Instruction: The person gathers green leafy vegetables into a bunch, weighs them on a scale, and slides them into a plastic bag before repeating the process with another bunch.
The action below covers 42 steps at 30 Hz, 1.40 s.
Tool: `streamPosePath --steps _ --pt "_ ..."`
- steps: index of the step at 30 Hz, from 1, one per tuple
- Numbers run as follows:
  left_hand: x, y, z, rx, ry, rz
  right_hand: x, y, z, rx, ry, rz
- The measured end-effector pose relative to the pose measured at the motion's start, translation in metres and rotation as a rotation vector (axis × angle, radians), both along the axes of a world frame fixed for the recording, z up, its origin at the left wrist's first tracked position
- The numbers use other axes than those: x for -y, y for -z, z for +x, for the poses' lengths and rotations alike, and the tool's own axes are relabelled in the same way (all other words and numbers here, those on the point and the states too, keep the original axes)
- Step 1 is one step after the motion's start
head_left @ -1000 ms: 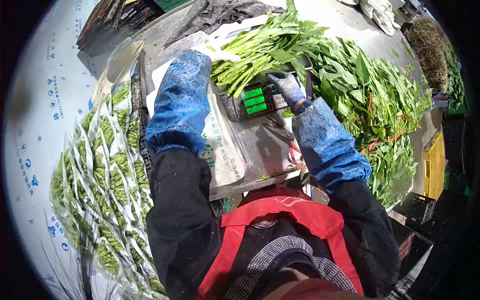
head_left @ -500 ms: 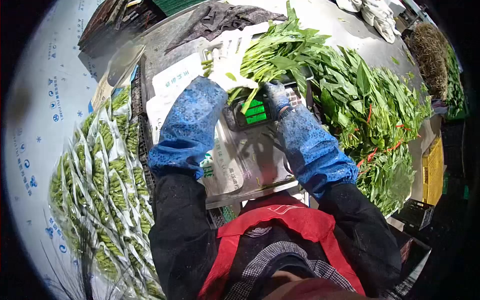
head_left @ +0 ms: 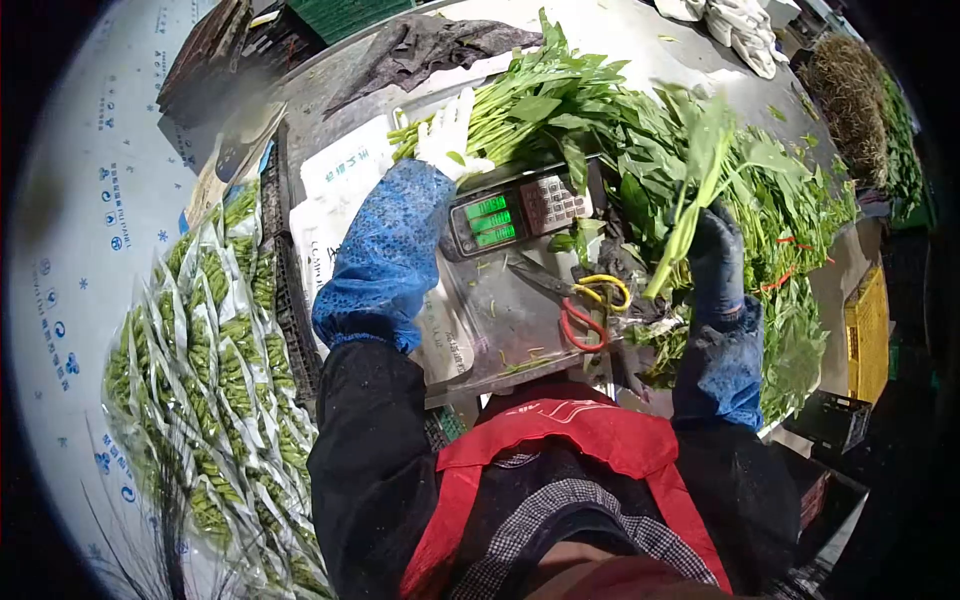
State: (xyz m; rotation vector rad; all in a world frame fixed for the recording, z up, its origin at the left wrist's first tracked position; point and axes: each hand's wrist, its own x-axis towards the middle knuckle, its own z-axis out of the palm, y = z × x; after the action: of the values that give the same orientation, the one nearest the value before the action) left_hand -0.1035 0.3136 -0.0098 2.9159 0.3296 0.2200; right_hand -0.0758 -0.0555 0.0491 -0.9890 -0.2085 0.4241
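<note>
My left hand (head_left: 445, 138), in a white glove, lies with outstretched fingers against the cut stem ends of a bunch of leafy greens (head_left: 540, 100). That bunch rests on the weighing scale (head_left: 487, 222), whose display glows green. In my dark-gloved right hand (head_left: 718, 255) are a few loose leafy stems (head_left: 690, 215), held upright at a slant over the heap of greens (head_left: 775, 220). Scissors (head_left: 582, 312) with red and yellow handles lie below the scale's keypad, between my two hands.
Bagged green vegetables (head_left: 215, 390) are stacked at the left. A dark cloth (head_left: 425, 50) lies at the back of the table, with white cloth (head_left: 740, 35) at the far right. A yellow crate (head_left: 866, 335) stands right of the heap, which has red ties in it.
My right hand has moved from beside the scale to the right and now holds loose stems. The scale's keypad and the scissors have come into sight. My left hand stays at the bunch.
</note>
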Motion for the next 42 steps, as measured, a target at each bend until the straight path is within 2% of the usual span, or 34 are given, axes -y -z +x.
streamPosePath --steps 3,4,7,9,10,11,12,13,14,15,17,18,21,24,25,28,30,31,32,33,35,36,38,39,41,42 --pt "0.0 -0.016 -0.004 0.086 0.068 -0.084 0.03 0.006 0.015 0.023 0.081 -0.031" --pt "0.001 -0.027 -0.006 -0.007 -0.007 -0.084 0.042 0.008 0.024 0.035 0.022 -0.3" --pt "-0.008 -0.069 -0.017 -0.033 0.043 -0.289 0.05 0.021 0.041 0.171 -0.121 -1.24" --pt "-0.04 -0.054 -0.003 -0.032 0.033 -0.539 0.032 0.035 0.042 0.282 -0.238 -1.129" --pt "-0.07 -0.024 0.01 0.087 0.065 -0.498 0.022 0.065 0.05 0.757 -0.164 -1.029" --pt "-0.073 -0.025 0.009 0.095 0.07 -0.598 -0.007 0.04 0.039 0.765 -0.28 -0.98" --pt "-0.058 -0.049 0.003 -0.011 0.095 -0.627 -0.035 0.041 0.039 0.894 -0.316 -0.837" --pt "-0.043 -0.07 0.0 -0.111 0.121 -0.653 -0.063 0.045 0.039 0.602 -0.47 -0.759" --pt "-0.048 -0.067 0.003 -0.158 0.097 -0.569 -0.09 0.063 0.048 0.6 -0.542 -0.571" --pt "-0.045 -0.065 0.004 -0.154 0.155 -0.568 -0.11 0.042 0.044 0.491 -0.611 -0.669" --pt "-0.043 -0.063 0.011 -0.149 0.25 -0.545 -0.149 0.076 0.064 0.105 -0.75 -0.462" --pt "-0.039 -0.064 0.01 -0.158 0.254 -0.533 -0.167 0.112 0.084 0.349 -0.708 -0.5" --pt "-0.038 -0.058 0.017 -0.158 0.245 -0.503 -0.193 0.148 0.105 1.008 -0.554 -0.778" --pt "-0.034 -0.047 0.017 -0.107 0.196 -0.491 -0.231 0.104 0.074 0.338 -0.255 -0.674" --pt "-0.03 -0.041 0.013 -0.076 0.158 -0.498 -0.247 0.128 0.065 0.397 -0.008 -0.558" --pt "-0.009 -0.023 -0.009 0.092 -0.039 -0.609 -0.283 0.16 0.064 0.282 0.162 -0.315" --pt "0.012 -0.013 -0.037 0.243 -0.205 -0.839 -0.281 0.146 0.047 0.105 0.084 -0.26" --pt "0.022 -0.01 -0.054 0.301 -0.241 -1.065 -0.284 0.143 0.034 0.019 -0.004 -0.083" --pt "0.027 -0.015 -0.069 0.32 -0.244 -1.4 -0.289 0.148 0.023 0.242 -0.056 -0.217" --pt "0.025 -0.012 -0.089 0.304 -0.243 -1.609 -0.291 0.146 0.007 0.466 -0.113 -0.348" --pt "0.029 -0.018 -0.142 0.456 -0.276 -1.425 -0.298 0.134 -0.041 0.505 -0.2 -0.355" --pt "0.008 0.026 -0.165 0.469 -0.388 -1.094 -0.301 0.124 -0.07 0.479 -0.245 -0.34" --pt "0.016 0.022 -0.22 0.498 -0.471 -0.973 -0.313 0.118 -0.122 0.402 -0.324 -0.279" --pt "0.007 0.046 -0.242 0.556 -0.449 -0.961 -0.316 0.127 -0.144 0.367 -0.368 -0.251" --pt "0.004 0.08 -0.279 0.614 -0.582 -1.318 -0.324 0.147 -0.186 0.294 -0.452 -0.199" --pt "-0.002 0.103 -0.293 0.658 -0.593 -1.323 -0.327 0.166 -0.202 0.384 -0.411 -0.316"
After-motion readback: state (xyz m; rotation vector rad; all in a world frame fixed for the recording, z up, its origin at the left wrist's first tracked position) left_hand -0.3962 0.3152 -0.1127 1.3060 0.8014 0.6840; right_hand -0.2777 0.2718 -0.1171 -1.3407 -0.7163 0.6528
